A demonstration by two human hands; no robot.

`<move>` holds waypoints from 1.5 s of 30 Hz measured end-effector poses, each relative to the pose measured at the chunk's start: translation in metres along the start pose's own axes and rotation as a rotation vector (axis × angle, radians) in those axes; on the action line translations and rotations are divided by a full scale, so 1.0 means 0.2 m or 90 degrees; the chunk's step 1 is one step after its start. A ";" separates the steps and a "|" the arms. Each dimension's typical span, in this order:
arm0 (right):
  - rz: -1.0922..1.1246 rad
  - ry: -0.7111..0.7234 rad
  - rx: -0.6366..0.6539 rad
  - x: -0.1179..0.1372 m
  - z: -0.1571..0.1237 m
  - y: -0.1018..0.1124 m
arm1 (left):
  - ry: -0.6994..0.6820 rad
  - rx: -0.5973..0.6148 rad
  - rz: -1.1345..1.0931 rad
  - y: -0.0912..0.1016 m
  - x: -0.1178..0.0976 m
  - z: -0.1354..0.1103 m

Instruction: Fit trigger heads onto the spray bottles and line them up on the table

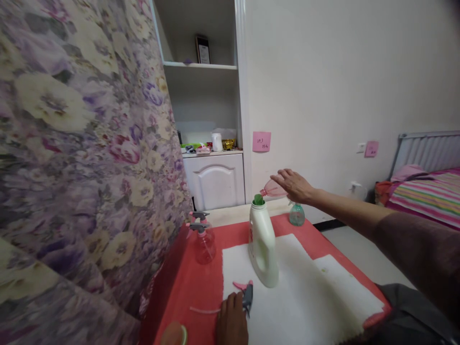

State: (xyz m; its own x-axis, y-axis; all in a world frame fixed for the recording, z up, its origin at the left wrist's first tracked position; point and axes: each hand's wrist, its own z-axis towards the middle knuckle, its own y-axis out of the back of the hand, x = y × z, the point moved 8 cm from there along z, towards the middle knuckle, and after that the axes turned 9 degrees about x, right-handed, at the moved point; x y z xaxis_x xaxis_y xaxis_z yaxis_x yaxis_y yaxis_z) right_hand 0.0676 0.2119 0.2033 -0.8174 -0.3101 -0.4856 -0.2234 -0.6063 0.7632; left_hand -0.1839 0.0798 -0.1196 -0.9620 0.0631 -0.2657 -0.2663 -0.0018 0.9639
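Note:
My right hand (295, 186) reaches out over the red table (187, 282), its fingers curled round a clear pink bottle (273, 190) held tilted, its neck close to the green cap of a white detergent jug (263, 244). The jug stands upright on a white cloth (309, 297). My left hand (232, 320) rests at the table's near edge, closed on a pink and grey spray head (246, 293) whose thin tube lies to the left. A teal bottle (296, 214) stands just below my right hand.
A pink spray bottle (203, 242) stands at the table's left side, another behind it. A flowered curtain (79, 158) hangs at left. White shelves and a cupboard (214, 179) are behind. A bed (427, 191) with striped bedding is at right.

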 end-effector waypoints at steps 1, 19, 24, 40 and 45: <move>-0.003 0.000 -0.002 0.00 0.00 0.00 | -0.001 -0.003 -0.001 0.00 0.00 0.00; -0.005 0.009 0.003 0.00 0.02 0.02 | -0.007 0.010 0.010 0.02 -0.02 -0.01; -0.011 0.014 0.001 0.00 0.02 0.03 | -0.006 0.009 -0.002 0.02 -0.02 0.00; -0.044 0.043 0.000 0.03 0.05 0.07 | -0.007 0.013 -0.009 0.02 -0.02 -0.01; -0.035 0.052 0.003 0.05 0.07 0.10 | -0.004 0.004 -0.003 0.02 -0.02 -0.01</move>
State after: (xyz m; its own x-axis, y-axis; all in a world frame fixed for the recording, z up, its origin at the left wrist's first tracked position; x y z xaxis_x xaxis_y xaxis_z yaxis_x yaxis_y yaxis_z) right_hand 0.0483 0.2064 0.2193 -0.7574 -0.3358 -0.5600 -0.2694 -0.6206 0.7364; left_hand -0.1818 0.0769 -0.1150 -0.9601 0.0700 -0.2708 -0.2711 0.0041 0.9625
